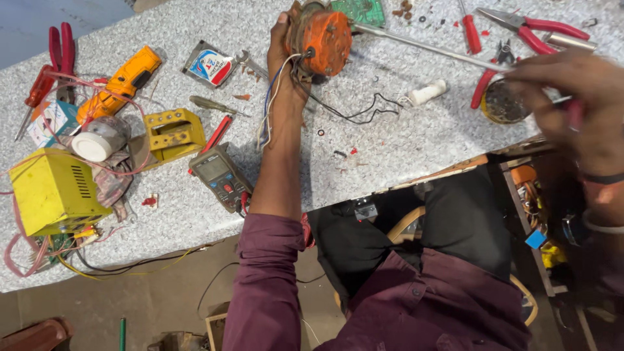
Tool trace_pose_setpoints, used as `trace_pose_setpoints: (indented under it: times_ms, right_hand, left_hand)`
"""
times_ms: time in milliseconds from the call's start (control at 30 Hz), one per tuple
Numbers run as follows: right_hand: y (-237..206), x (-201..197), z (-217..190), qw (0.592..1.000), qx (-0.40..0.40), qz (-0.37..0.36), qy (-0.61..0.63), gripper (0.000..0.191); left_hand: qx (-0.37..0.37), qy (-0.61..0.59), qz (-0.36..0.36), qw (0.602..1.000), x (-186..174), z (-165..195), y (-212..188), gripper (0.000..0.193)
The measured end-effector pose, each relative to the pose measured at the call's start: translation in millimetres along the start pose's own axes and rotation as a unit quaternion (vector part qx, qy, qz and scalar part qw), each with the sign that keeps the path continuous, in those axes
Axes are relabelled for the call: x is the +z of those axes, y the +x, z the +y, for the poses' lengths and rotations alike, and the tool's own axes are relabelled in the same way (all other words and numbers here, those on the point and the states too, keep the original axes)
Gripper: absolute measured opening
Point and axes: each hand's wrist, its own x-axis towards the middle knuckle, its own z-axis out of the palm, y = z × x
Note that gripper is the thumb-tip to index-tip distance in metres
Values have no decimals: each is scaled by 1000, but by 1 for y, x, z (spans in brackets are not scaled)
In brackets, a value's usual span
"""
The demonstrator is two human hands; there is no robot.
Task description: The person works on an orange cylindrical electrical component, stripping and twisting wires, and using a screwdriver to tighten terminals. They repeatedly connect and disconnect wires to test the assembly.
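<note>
My left hand (286,58) grips an orange round motor-like part (323,40) above the speckled worktop (390,149); blue, white and black wires (273,91) trail from it down along my wrist. A long thin metal rod (422,47) sticks out from the part toward the right. My right hand (575,97) is blurred at the right edge, fingers closed around a slim red-handled tool (572,107), next to a small round tin (502,102) of dark material.
Red-handled pliers (539,29) and a red screwdriver (471,32) lie at the top right. A multimeter (221,177), yellow metal box (52,192), yellow bracket (172,133), orange-yellow tool (120,84) and red cutters (52,65) crowd the left. A white spool (427,93) sits mid-table.
</note>
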Motion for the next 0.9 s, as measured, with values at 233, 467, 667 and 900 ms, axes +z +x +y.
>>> trace_pose_setpoints:
  times_ms: [233, 467, 667, 900]
  right_hand:
    - [-10, -7, 107, 995, 26, -45, -89, 15]
    - [-16, -5, 154, 993, -33, -33, -110, 18]
    - [1, 13, 201, 992, -7, -82, -91, 20]
    - [-20, 17, 220, 987, 35, -108, -113, 21]
  left_hand:
    - [-3, 8, 13, 1000, 2, 1, -2, 44]
    - [25, 157, 84, 984, 16, -5, -3, 42]
    - [135, 152, -6, 979, 40, -25, -7, 39]
    - [155, 227, -38, 961, 41, -27, -15, 29]
